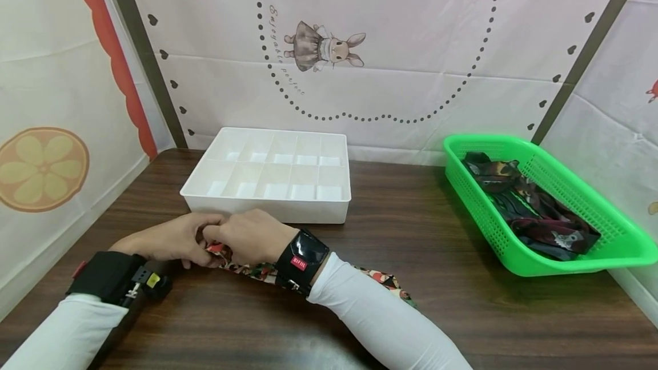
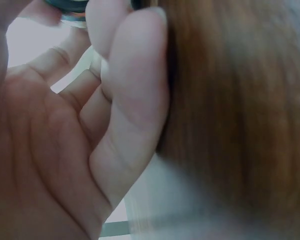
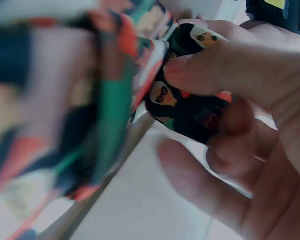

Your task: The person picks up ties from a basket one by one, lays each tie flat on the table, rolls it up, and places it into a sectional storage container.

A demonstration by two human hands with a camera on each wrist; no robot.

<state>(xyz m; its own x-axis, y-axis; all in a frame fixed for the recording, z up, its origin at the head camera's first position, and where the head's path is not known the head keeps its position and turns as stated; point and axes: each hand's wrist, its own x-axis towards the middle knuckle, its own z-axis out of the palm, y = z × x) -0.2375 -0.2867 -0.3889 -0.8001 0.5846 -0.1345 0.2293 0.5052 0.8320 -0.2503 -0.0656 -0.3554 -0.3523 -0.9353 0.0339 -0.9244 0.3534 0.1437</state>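
Observation:
A long, narrow strip of patterned fabric [image 1: 382, 280] in red, black, green and cream runs across the dark wooden table, passing beneath the right forearm. Its left end is bunched where both hands meet, just in front of the white box. My right hand [image 1: 255, 235] pinches that end; in the right wrist view the thumb presses on a flat folded part of the strip [image 3: 162, 95], printed with faces. My left hand [image 1: 177, 237] holds the same end with curled fingers. Only a sliver of fabric [image 2: 72, 7] shows at the top of the left wrist view.
The white box [image 1: 267, 210], divided into several compartments, stands right behind the hands. To the right is a green perforated basket [image 1: 478, 216] holding several dark folded pieces in clear wrapping [image 1: 552, 233]. Printed cloth walls [image 1: 401, 61] enclose the table at the back and sides.

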